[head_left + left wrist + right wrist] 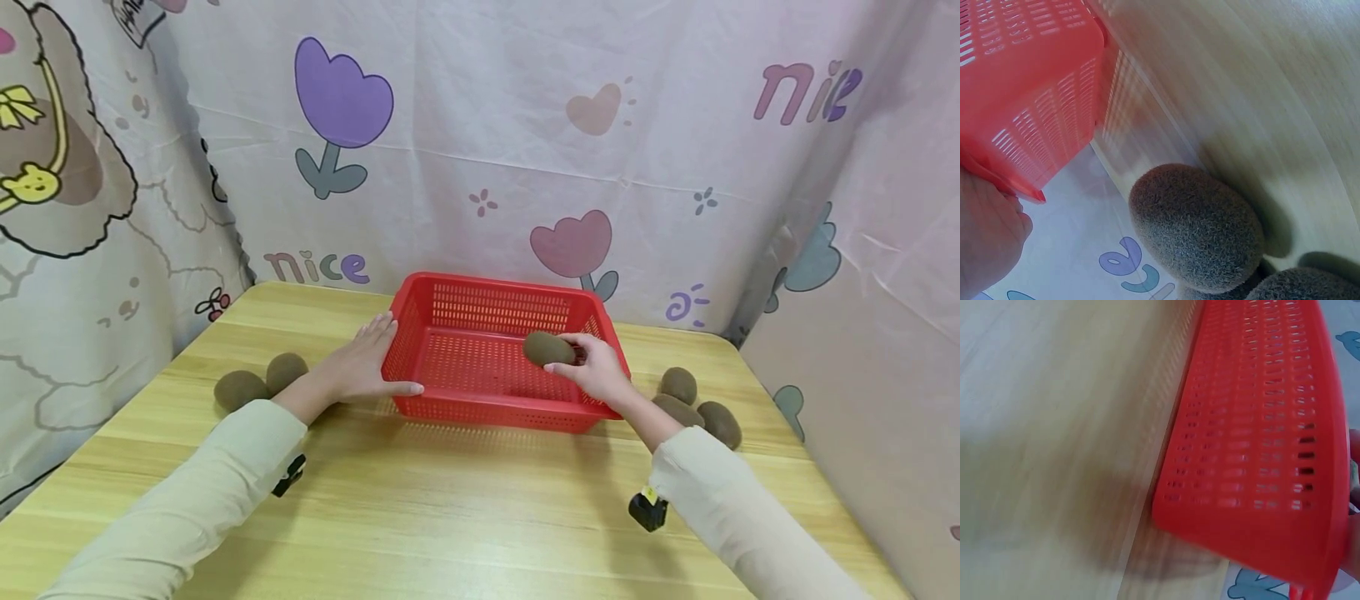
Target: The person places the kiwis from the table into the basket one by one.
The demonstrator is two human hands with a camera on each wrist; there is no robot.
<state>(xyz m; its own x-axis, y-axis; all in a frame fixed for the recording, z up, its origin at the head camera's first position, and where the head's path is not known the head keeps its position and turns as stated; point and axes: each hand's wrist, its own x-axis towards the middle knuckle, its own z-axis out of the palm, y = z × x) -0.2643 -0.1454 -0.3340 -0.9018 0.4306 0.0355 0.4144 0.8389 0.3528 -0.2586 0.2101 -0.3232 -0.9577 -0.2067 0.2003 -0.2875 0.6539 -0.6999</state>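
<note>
One kiwi (547, 348) sits pinched in the right hand's (597, 372) grip over the basket (480, 412).

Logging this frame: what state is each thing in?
Basket: upright on table, nothing lying in it.
Held kiwi: pinched by right hand, over basket.
Left hand: flat against basket's left side.
Left kiwis: two, on table.
Right kiwis: three, on table.

Two brown kiwis (258, 382) lie left of the grip, three more (697, 406) right of it, on a wooden table (450, 500).
</note>
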